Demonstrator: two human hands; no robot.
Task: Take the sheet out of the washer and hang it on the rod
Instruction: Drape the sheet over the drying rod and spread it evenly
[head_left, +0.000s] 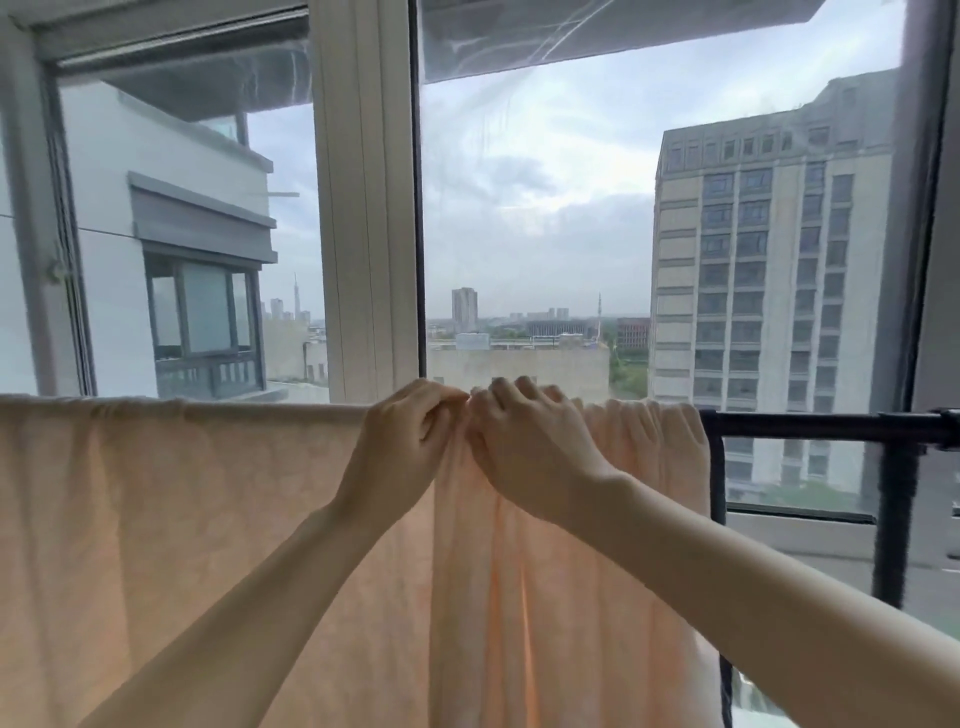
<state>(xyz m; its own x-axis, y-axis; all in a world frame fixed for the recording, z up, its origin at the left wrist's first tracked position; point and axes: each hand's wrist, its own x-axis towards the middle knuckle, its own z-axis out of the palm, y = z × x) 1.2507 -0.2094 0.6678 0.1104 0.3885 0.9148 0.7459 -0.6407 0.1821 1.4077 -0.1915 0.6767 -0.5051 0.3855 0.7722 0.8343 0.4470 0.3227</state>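
Note:
A pale peach sheet (182, 509) hangs over a horizontal black rod (831, 425) in front of a window. On the left the cloth lies flat and spread; on the right it is bunched in folds up to about the rod's bare part. My left hand (405, 441) and my right hand (530, 441) are side by side at the sheet's top edge, both pinching the fabric where the flat part meets the folds. The washer is out of sight.
A black upright post (891, 519) of the drying rack stands at the right under the rod. Behind the sheet are a white window frame (363, 208) and large glass panes, with tall buildings outside.

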